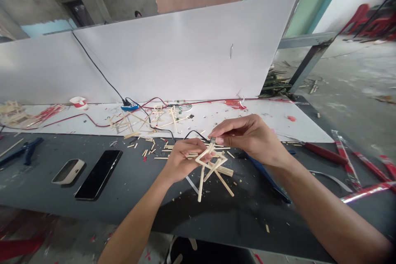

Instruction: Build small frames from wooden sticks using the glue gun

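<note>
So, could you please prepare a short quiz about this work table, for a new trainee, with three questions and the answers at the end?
1. True or false: the right hand is holding the black phone.
2. Choose one. What lies just left of the phone in the picture?
a) a paper cup
b) a small pale device
c) a red-handled tool
3. Fill in: the left hand holds a frame made of thin wooden ____.

Key:
1. False; its fingers pinch a small greyish piece at the top of the frame.
2. b
3. sticks
</note>
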Demonstrator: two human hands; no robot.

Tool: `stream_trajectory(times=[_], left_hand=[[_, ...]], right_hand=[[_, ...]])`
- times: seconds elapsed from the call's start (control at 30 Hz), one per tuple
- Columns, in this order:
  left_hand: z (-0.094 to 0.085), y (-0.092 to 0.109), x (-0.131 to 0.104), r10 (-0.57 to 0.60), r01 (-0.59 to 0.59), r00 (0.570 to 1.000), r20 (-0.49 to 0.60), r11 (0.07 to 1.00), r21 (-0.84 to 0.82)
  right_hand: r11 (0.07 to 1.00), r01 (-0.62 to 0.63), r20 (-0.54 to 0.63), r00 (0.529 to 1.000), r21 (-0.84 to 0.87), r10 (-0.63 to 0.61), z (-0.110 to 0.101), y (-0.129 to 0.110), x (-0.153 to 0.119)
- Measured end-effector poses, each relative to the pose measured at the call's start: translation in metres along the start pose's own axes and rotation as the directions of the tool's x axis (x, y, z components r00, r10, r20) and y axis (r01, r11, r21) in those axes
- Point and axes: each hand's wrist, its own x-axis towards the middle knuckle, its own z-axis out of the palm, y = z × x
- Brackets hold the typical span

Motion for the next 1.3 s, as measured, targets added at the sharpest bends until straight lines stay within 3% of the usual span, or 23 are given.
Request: stream_trajectory(times=[0.53, 1.3], left_hand=[[0.001, -0.003, 0.000, -0.011, 0.010, 1.000, -0.025, 0.999, -0.039], [0.005, -0.012, 0.001, -0.063, 0.059, 0.998, -0.020, 0.988, -0.141]], right_hand=[[0.995, 0.096, 0.018, 0.995, -0.018, -0.096, -0.002, 0.005, 0.002], [0.999, 0.012, 0.031, 0.999, -0.043, -0.011, -0.010, 0.011, 0.005]])
